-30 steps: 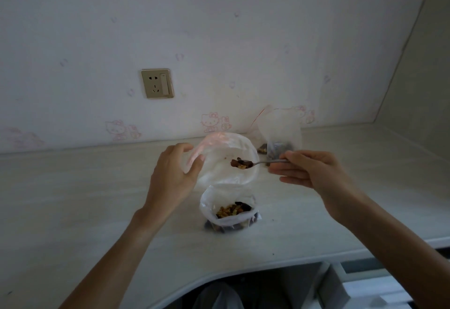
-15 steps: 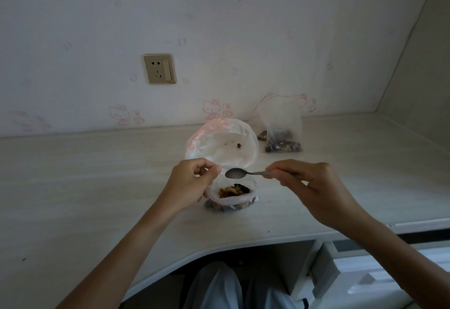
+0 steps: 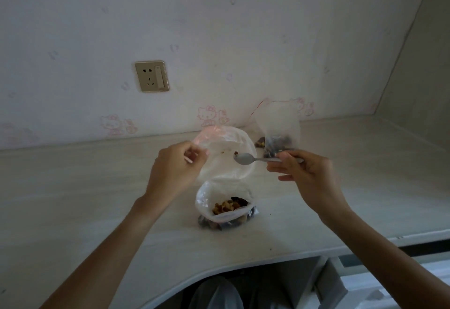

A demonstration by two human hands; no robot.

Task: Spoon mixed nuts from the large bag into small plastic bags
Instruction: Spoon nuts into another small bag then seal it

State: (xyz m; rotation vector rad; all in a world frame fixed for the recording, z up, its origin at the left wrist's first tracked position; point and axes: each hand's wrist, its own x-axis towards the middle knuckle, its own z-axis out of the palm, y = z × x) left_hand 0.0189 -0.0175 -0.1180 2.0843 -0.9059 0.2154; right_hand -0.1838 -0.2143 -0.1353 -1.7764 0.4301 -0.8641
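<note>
— Watching the head view, I see the spoon (image 3: 246,158) is empty now; a second ago it carried a heap of nuts at the mouth of the small plastic bag (image 3: 227,155).

— So that load is delivered?

— I judge so. A couple of specks sit on the inside of the held-up bag. The left hand (image 3: 174,174) has lifted back up and pinches that bag's rim, holding the mouth open. The right hand (image 3: 305,173) grips the spoon handle, bowl level at the bag's opening.

— And the supply?

— The large bag (image 3: 225,207) of mixed nuts stands open on the desk (image 3: 73,199), just below both hands. A filled small bag (image 3: 277,133) leans by the wall behind. Next, I reckon, is another dip downward.
</note>
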